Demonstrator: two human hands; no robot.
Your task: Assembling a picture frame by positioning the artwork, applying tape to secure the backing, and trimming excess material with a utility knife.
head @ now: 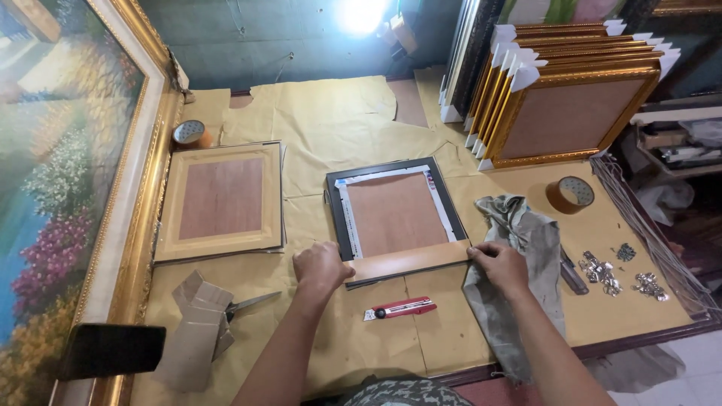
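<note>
Both hands, left (pixel 322 268) and right (pixel 499 265), press brown tape (pixel 410 261) onto the frame (pixel 392 213).

Bare paper lay open between the two frames and ahead of them. A cutter (pixel 399 308) lay just below the hands; a rag (pixel 519 248) and tape roll (pixel 570 195) crowded the right.

Red utility knife (pixel 401 307), grey cloth (pixel 519 225), tape roll (pixel 570 194).

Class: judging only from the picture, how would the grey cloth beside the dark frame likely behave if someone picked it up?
The grey cloth lies crumpled and droops over the table edge, so it is probably floppy and light. Under the right hand, it would likely drag along rather than slide stiffly.
</note>
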